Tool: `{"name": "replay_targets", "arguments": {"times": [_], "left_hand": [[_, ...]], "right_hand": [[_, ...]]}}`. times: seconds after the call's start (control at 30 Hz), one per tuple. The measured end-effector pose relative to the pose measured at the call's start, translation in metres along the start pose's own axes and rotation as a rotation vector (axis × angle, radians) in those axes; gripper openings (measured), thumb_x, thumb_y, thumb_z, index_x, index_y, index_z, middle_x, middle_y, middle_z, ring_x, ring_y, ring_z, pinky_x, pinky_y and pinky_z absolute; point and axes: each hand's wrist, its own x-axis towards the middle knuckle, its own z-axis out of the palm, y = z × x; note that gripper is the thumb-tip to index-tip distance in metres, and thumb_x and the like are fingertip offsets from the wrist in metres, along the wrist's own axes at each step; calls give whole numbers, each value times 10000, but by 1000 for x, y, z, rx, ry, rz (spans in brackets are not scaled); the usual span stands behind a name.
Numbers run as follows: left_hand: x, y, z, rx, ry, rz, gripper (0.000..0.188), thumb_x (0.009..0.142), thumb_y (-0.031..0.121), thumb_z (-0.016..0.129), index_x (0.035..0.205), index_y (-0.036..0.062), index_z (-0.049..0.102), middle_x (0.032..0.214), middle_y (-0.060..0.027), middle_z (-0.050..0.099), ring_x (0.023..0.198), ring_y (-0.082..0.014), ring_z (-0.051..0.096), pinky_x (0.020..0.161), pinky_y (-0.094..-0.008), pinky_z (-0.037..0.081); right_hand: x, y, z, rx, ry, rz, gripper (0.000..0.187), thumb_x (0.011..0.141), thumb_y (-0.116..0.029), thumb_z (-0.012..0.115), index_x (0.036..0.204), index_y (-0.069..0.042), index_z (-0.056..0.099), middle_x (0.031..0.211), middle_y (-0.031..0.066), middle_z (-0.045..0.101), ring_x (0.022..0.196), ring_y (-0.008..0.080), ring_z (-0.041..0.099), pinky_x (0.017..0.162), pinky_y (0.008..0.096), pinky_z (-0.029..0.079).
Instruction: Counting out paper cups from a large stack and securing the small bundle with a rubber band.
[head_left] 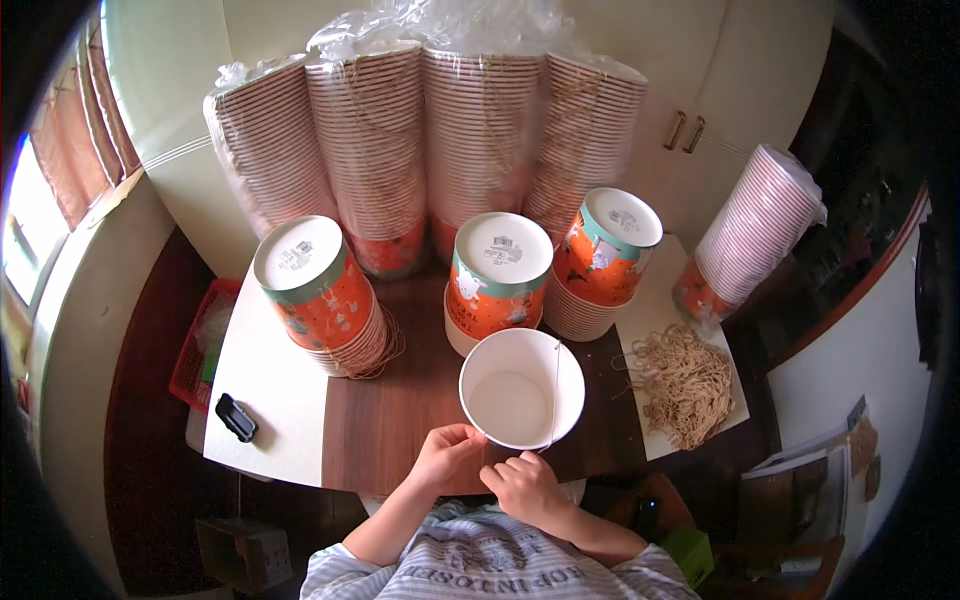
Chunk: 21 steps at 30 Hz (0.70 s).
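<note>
A white paper bucket (512, 400) stands at the table's front with its opening toward me. A thin tan string (556, 385) runs across its right side, from the far rim down to the near rim. My left hand (447, 457) pinches the bucket's near-left rim between thumb and fingers. Just right of it, my right hand (524, 486) is closed at the near rim, where the string's lower end reaches its fingers. The fingertips of that hand are partly hidden. A tangled heap of tan strings (685, 385) lies on the table to the right.
Upside-down orange bucket stacks stand behind: one left (320, 300), one in the middle (498, 285), one right (603, 255). Tall plastic-wrapped stacks (370, 150) line the back; another wrapped stack (757, 230) leans far right. A small black case (237, 417) lies at left, near a red basket (190, 365).
</note>
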Motion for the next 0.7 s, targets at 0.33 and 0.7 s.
{"name": "replay_targets", "arguments": {"times": [0.33, 0.7], "left_hand": [[2, 5, 5, 35, 26, -1, 84, 841, 70, 564, 849, -8, 593, 805, -9, 595, 714, -51, 515, 638, -183, 413], [-2, 29, 6, 451, 76, 119, 139, 840, 135, 581, 833, -5, 580, 754, 5, 578, 650, -35, 489, 564, -183, 399]], "right_hand": [[4, 2, -2, -33, -34, -46, 85, 702, -120, 512, 653, -121, 442, 562, -6, 464, 544, 128, 509, 533, 269, 372], [-3, 16, -31, -78, 163, 30, 140, 737, -128, 570, 868, -100, 530, 749, 18, 430, 594, 136, 513, 523, 288, 442]]}}
